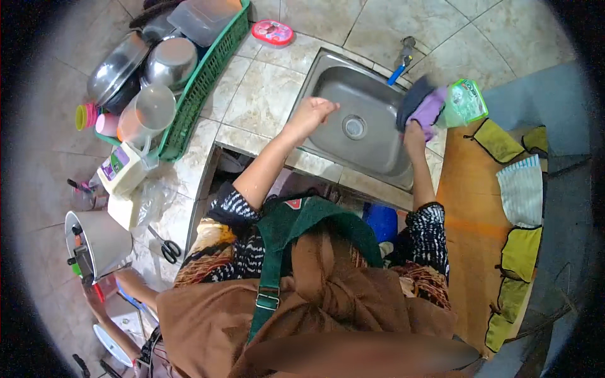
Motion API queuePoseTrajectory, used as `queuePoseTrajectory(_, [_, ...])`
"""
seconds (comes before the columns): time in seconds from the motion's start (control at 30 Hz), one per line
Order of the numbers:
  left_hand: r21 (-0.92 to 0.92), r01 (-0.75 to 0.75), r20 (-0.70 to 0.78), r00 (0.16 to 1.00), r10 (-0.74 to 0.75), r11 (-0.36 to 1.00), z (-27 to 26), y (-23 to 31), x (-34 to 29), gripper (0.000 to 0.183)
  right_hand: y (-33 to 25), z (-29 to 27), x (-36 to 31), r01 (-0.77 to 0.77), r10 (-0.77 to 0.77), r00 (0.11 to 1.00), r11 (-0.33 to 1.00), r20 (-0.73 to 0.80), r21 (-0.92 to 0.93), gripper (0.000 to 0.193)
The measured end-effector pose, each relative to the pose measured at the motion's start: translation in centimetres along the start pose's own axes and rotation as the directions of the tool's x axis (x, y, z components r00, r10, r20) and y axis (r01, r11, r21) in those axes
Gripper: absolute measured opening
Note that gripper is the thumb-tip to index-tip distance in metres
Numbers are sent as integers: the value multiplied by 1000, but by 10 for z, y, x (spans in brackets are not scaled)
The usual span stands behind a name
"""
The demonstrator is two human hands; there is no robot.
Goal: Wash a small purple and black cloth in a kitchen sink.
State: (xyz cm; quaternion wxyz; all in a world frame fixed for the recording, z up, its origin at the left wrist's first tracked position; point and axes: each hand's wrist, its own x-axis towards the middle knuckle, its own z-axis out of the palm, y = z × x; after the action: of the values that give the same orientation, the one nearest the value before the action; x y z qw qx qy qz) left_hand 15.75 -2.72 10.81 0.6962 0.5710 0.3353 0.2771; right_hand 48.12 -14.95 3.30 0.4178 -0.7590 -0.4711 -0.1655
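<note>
My right hand (413,133) grips a bunched purple and dark cloth (431,109) at the right rim of the steel sink (383,162). Motion smears the dark part of the cloth. Over the sink's left side hovers my left hand (314,117), its fingers curled in and nothing visible in them. Between the hands lies the sink's round drain (354,127). A tap with a blue lever (399,70) stands behind the basin. Just right of the cloth is a green and clear plastic pouch (465,103).
Left on the tiled counter, a green basket (203,82) holds metal bowls and plastic jugs. A red soap box (272,33) sits behind. Scissors (165,246) lie near a white bucket (103,242), beside another person's arms (133,288). Yellow-green cloth pieces (523,252) line the right side.
</note>
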Motion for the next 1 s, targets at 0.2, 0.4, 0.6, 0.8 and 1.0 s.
queuePoseTrajectory(0.2, [-221,-112,-134,988,83,969,-18,-21,-4,31,-30,5,31,-170,268,853,954,448,-247,32])
queuePoseTrajectory(0.4, [60,-175,-45,983,178,983,-31,-18,4,18,-17,3,31,-118,60,969,964,238,239,34])
queuePoseTrajectory(0.6, [89,-464,189,877,443,881,-28,25,22,43,-153,-52,95,-677,147,701,446,698,586,22])
queuePoseTrajectory(0.8, [237,-658,265,752,604,715,22,128,19,46,-222,-82,152,-219,-176,698,871,695,440,27])
queuePoseTrajectory(1.0, [83,-469,484,791,375,879,2,174,23,32,-280,-106,164,-92,-265,669,897,694,431,27])
